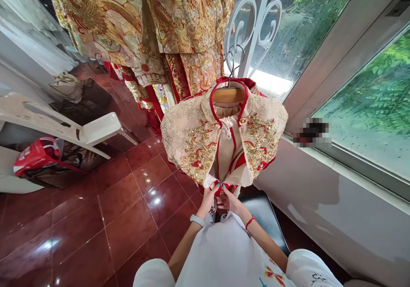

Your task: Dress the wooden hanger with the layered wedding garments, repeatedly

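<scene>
Garment (195,139), cream, embroidered, upright on wooden hanger (229,95) with metal hook. Silvery beading across rounded shoulders; gold sequin clusters and red motifs on both front panels. Red piping round neck and down front edges. Front gaping, pale lining showing, white cord (227,129) tied below neck; lower front edges close together.

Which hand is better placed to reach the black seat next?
Probably the right hand: it is nearer the seat. The left hand is farther across, and both now hold the garment.
</scene>
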Available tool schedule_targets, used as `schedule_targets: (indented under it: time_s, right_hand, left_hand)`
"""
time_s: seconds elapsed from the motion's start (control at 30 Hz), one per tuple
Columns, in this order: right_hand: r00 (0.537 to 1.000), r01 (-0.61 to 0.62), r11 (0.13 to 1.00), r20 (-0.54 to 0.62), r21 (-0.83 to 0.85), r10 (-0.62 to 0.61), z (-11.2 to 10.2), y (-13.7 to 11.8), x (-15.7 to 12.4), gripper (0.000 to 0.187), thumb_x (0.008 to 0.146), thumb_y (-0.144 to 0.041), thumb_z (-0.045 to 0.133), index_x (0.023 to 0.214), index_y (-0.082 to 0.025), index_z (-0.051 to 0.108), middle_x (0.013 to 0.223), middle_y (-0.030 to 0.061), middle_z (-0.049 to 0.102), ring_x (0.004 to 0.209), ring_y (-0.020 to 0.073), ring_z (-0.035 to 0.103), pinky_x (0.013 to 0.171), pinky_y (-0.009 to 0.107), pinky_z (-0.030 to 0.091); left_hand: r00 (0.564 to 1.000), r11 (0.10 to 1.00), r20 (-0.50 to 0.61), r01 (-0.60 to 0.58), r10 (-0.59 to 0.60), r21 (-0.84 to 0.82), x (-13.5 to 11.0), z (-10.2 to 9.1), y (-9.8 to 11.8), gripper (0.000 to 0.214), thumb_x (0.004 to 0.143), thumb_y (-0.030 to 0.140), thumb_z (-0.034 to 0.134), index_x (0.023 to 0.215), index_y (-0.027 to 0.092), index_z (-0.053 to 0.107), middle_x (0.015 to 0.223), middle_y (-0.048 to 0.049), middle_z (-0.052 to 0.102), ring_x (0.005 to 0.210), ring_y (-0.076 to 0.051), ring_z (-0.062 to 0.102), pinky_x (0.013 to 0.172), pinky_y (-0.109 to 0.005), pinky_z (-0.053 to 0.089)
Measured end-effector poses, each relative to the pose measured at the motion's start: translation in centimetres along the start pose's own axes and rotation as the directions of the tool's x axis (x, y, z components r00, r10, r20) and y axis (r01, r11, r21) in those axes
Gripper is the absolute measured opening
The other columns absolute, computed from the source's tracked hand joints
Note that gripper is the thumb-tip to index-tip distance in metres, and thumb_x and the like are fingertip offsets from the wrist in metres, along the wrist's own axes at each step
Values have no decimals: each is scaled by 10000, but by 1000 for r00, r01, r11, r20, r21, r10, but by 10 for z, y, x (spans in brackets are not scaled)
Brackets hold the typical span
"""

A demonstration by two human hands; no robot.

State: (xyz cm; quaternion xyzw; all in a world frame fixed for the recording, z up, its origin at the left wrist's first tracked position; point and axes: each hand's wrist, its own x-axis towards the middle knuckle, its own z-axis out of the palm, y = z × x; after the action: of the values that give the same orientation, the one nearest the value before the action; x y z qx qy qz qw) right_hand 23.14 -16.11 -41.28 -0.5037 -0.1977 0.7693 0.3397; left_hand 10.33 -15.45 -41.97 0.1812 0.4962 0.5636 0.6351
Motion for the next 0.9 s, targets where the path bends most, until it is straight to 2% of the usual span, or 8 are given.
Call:
schedule_targets:
  time_s: [0.07, 0.23, 0.37, 0.5, 0.63, 0.7, 0.8, 0.9]
  right_hand:
    - [1000, -3, 1000, -2, -13, 3, -1, 2, -3, 510, 579, -614, 857, 742, -183, 638, 676, 21, 659, 564, 160, 600, 579, 330, 534]
    - [991, 128, 991, -44, 32, -127, 5, 0, -4, 515, 508, -496, 927, 849, -192, 690, 797, 17, 713, 698, 164, 647, 606, 262, 504]
    - [985, 170, 980, -55, 108, -164, 7, -2, -6, 452, 514, -485, 925, 720, -192, 648, 657, -7, 649, 577, 131, 561, 534, 247, 440]
    - [993, 118, 977, 9, 177, -122, 7, -8, -12, 427, 611, -476, 874, 628, -202, 547, 562, -39, 526, 506, 100, 455, 520, 250, 430]
    - [989, -56, 955, 145, 292, 14, 8, -15, -22, 381, 700, -374, 819, 618, -207, 487, 535, -72, 387, 468, 69, 303, 450, 200, 315]
    - [985, -95, 949, 168, 301, 45, 10, -17, -27, 348, 718, -343, 800, 638, -208, 490, 540, -78, 360, 469, 66, 268, 437, 187, 269]
    - [997, 10, 980, 69, 201, -24, 15, -13, -28, 365, 715, -410, 778, 640, -211, 481, 543, -72, 377, 462, 63, 265, 431, 192, 249]
    - [995, 97, 988, -21, 118, -95, 19, -7, -24, 408, 653, -476, 797, 625, -210, 489, 529, -63, 421, 442, 60, 274, 411, 209, 213]
  left_hand:
    - [999, 1000, 28, 18, -18, -6, -2, 1, 2, 444, 557, 421, 894, 858, 147, 716, 806, -71, 763, 816, -246, 722, 837, -360, 523]
    - [996, 999, 74, 49, -47, -20, -8, 4, 8, 385, 557, 407, 888, 783, 146, 719, 772, -68, 759, 850, -260, 725, 836, -355, 530]
    - [994, 997, 83, 75, -73, -29, -11, 6, 12, 382, 544, 402, 897, 761, 148, 710, 749, -62, 751, 805, -248, 724, 815, -351, 533]
    - [992, 994, 73, 104, -102, -33, -13, 8, 14, 390, 518, 394, 907, 755, 156, 710, 761, -63, 751, 747, -216, 707, 782, -331, 531]
    - [992, 993, 62, 112, -111, -28, -16, 9, 15, 392, 503, 400, 910, 743, 157, 717, 771, -67, 753, 712, -193, 688, 771, -315, 526]
    - [992, 993, 56, 114, -113, -16, -17, 9, 15, 412, 496, 421, 912, 736, 150, 714, 774, -76, 753, 700, -197, 686, 757, -323, 526]
    - [996, 996, 28, 85, -86, 21, -18, 7, 13, 443, 495, 431, 917, 764, 149, 708, 779, -72, 748, 699, -197, 683, 751, -325, 521]
    - [1000, 997, -11, 25, -24, 80, -17, 6, 11, 424, 515, 407, 918, 769, 155, 691, 748, -52, 731, 718, -200, 681, 775, -329, 516]
